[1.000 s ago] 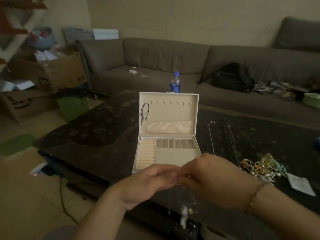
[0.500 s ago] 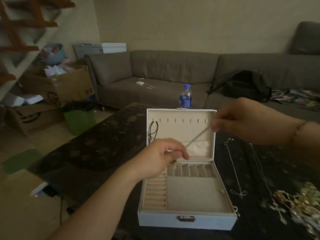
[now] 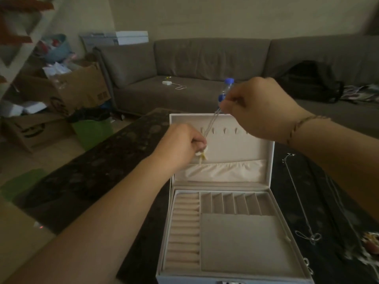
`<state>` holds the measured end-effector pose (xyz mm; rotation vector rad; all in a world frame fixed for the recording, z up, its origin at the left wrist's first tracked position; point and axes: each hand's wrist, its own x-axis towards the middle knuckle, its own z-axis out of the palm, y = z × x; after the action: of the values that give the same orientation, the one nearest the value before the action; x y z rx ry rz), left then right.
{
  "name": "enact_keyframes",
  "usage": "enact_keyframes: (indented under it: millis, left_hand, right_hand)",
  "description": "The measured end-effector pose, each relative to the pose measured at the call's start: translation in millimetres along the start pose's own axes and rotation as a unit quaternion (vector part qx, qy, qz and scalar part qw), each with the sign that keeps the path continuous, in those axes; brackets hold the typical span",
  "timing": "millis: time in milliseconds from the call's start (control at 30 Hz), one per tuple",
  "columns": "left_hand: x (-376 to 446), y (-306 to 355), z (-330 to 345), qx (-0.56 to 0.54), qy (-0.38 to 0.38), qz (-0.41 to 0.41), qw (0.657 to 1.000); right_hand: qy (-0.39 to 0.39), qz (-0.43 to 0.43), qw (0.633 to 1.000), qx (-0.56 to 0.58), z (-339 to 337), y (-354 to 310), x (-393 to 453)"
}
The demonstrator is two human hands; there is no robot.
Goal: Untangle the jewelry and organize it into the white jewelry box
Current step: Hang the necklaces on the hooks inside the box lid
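The white jewelry box (image 3: pixel 270 167) stands open on the dark table, its lid upright with a row of hooks and a cloth pocket. Ring rolls and small compartments line its base. A thin silver necklace (image 3: pixel 211 125) is stretched in front of the lid between both hands. My left hand (image 3: pixel 180 146) pinches its lower end, where a pale pendant hangs. My right hand (image 3: pixel 260 107), higher and to the right, pinches the upper end. Another silver chain (image 3: pixel 297 193) lies on the table right of the box. A tangled jewelry pile (image 3: pixel 369 247) shows at the right edge.
A blue-capped water bottle (image 3: pixel 226 88) stands behind the box, partly hidden by my right hand. A grey sofa (image 3: pixel 205 64) with a black bag (image 3: pixel 311 80) runs along the back. Cardboard boxes (image 3: pixel 78 87) and a green bin (image 3: pixel 92 130) sit on the floor at left.
The view has moved closer over the box. Both hands rose from the table's front edge, drew apart and pulled the necklace taut; my right hand now holds it steeper, in front of the lid's hooks.
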<state>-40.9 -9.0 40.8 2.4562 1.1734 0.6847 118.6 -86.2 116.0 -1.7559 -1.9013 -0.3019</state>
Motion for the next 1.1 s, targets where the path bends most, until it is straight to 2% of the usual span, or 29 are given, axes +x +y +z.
enact_keyframes:
  millis: [100, 200, 333, 400, 433, 467, 533, 600, 633, 667, 733, 800, 833, 967, 1100]
  left_hand:
    - [-6, -3, 10, 0.081, 0.054, 0.034, 0.995]
    - [-11, -4, 17, 0.075, 0.077, 0.037, 0.994]
    - [-31, -1, 13, -0.043, 0.092, -0.001, 0.995]
    - [-44, 2, 3, -0.102, 0.048, -0.015, 0.993]
    - [-49, 6, -3, -0.174, 0.019, -0.028, 0.984]
    - [-51, 12, -11, -0.275, -0.009, -0.043, 0.96]
    - [-50, 21, -23, -0.465, -0.05, -0.063, 0.882]
    - [-51, 25, -25, -0.571, -0.051, -0.105, 0.813]
    - [-51, 23, -23, -0.574, -0.033, -0.13, 0.808]
    - [-52, 20, -21, -0.542, -0.011, -0.151, 0.827]
    - [-54, 10, -16, -0.412, 0.029, -0.146, 0.899]
    - [-54, 0, -12, -0.261, 0.071, -0.078, 0.96]
    - [-53, -5, -11, -0.199, 0.097, -0.045, 0.974]
    - [-42, -11, -10, -0.039, 0.186, 0.012, 0.982]
    - [-20, -14, -13, 0.1, 0.23, 0.005, 0.968]
  right_hand:
    - [-0.009, -0.014, 1.0, -0.017, 4, -1, -3]
    - [-0.02, -0.018, 0.999, -0.026, 7, 0, -5]
    - [-0.014, -0.035, 0.999, 0.015, -2, -2, -4]
    - [-0.052, -0.055, 0.997, 0.012, -9, -7, 1]
    - [-0.08, -0.063, 0.995, -0.005, -10, -11, 4]
    - [-0.102, -0.071, 0.992, -0.023, -10, -14, 7]
    - [-0.105, -0.088, 0.99, -0.042, -3, -19, 11]
    - [-0.09, -0.088, 0.991, -0.036, 6, -21, 11]
    - [-0.085, -0.08, 0.993, -0.035, 9, -21, 10]
    - [-0.08, -0.073, 0.994, -0.036, 12, -19, 7]
    - [-0.091, -0.065, 0.993, -0.042, 18, -14, 1]
    - [-0.129, -0.081, 0.986, -0.063, 24, -9, -6]
    - [-0.145, -0.087, 0.983, -0.071, 28, -7, -10]
    - [-0.135, -0.032, 0.99, -0.034, 53, 1, -18]
    - [-0.053, 0.057, 0.997, -0.021, 76, -3, -14]
